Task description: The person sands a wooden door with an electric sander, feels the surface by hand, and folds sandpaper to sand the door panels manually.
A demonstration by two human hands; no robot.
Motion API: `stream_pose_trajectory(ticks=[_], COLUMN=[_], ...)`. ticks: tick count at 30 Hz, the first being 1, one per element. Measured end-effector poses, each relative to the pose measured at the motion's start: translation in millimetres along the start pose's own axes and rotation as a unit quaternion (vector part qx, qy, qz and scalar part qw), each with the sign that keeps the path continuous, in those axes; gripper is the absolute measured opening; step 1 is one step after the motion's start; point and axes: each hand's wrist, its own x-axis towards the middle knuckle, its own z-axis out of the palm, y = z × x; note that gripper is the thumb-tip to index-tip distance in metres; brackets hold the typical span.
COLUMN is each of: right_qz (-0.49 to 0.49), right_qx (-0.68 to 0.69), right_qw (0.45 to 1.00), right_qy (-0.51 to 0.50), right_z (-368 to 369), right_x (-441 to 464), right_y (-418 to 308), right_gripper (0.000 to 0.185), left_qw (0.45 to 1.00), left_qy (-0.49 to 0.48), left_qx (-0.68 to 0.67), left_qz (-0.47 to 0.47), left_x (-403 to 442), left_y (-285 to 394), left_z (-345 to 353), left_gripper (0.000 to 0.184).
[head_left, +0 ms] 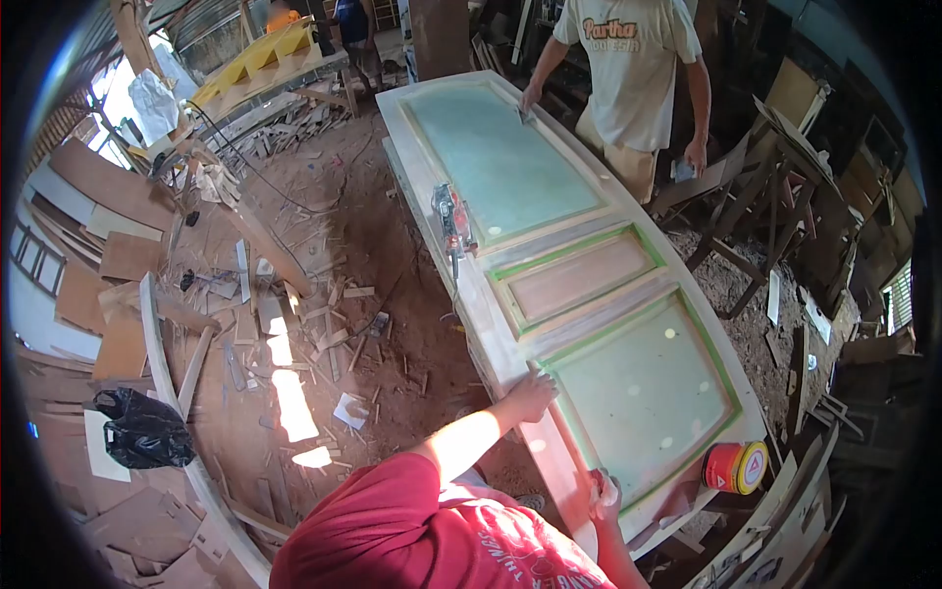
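Observation:
A wooden door with recessed panels (643, 393) lies flat across the work surface, green tape round its near and middle panels. On its near left edge rests my left hand (533, 396), fingers closed round something small and hidden. My right hand (605, 497) is lower down, by the near panel's bottom left corner, its fingers closed on something too small to make out. A red and yellow can (736, 467) stands at the door's near right corner. Further up the left edge sits a red and grey power tool (452, 221).
Across the door stands a co-worker (633, 74), one hand on the far panel's edge, the other holding a small block. Wood scraps (334, 339) litter the floor at left. A black plastic bag (144, 428) lies at far left; stacked timber (765, 206) is at right.

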Motion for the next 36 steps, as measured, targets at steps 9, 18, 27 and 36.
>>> stream_pose_trajectory(ticks=[9, 18, 27, 36], right_qz=[-0.133, -0.001, -0.191, -0.019], right_qx=[-0.025, -0.013, -0.016, -0.007], right_qw=[0.991, 0.999, 0.98, 0.999], right_qy=[0.019, -0.031, 0.054, 0.038], right_z=[126, 10, 152, 30], right_x=[174, 31, 211, 37], right_y=[-63, -39, -100, -30], right_gripper=[0.027, 0.029, 0.025, 0.029], left_qw=[0.966, 0.946, 0.943, 0.949], left_qy=[0.196, 0.212, 0.226, 0.219], left_qx=[-0.16, -0.208, -0.225, -0.223], left_qz=[-0.055, -0.131, -0.091, -0.046], left_x=[-15, -70, -44, -20], left_y=[-36, -101, -83, -92], left_z=[-11, -3, -11, -7], left_gripper=[0.059, 0.056, 0.053, 0.057])
